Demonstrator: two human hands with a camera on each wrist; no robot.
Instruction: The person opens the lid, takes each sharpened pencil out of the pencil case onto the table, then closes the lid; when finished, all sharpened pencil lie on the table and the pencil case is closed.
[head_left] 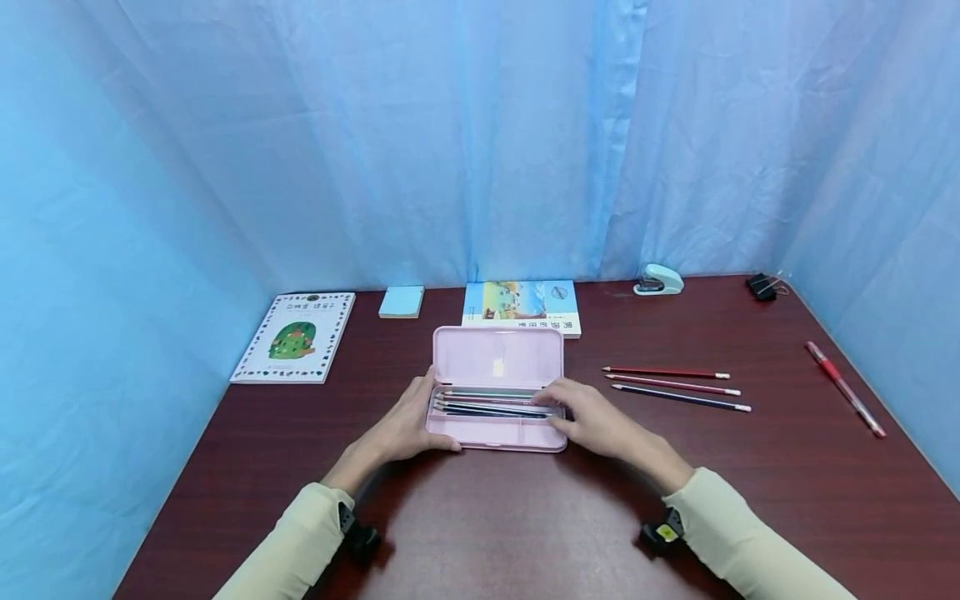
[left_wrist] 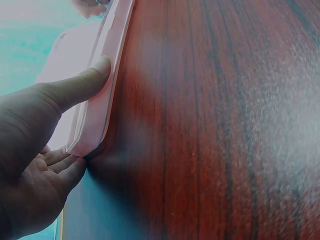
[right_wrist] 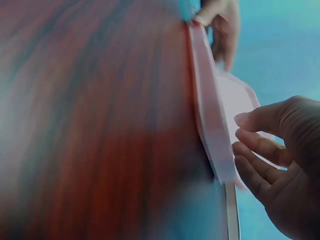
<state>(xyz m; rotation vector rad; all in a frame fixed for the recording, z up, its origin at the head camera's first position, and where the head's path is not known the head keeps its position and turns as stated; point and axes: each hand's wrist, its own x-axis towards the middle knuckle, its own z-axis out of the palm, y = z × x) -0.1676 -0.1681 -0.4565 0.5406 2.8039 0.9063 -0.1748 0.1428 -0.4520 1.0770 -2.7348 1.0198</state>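
Observation:
A pink pencil case (head_left: 498, 432) lies on the table with its lid (head_left: 480, 357) raised at the back. Several pencils (head_left: 487, 407) lie lengthwise in its rear compartment, points to the left. My left hand (head_left: 408, 421) grips the case's left end, thumb along the front wall and fingers round the side, as the left wrist view also shows. My right hand (head_left: 592, 415) is over the right end, fingertips beside the pencils' back ends. In the right wrist view its fingers (right_wrist: 260, 167) are loosely bent, thumb slightly apart from them, with no pencil showing between.
Right of the case lie a red pencil (head_left: 663, 372), a maroon pencil (head_left: 671, 384) and a dark blue pencil (head_left: 678, 397). Farther right is a red pen (head_left: 846, 390). Along the back are books (head_left: 300, 337), sticky notes (head_left: 401, 302), a stapler (head_left: 660, 280) and a binder clip (head_left: 765, 287).

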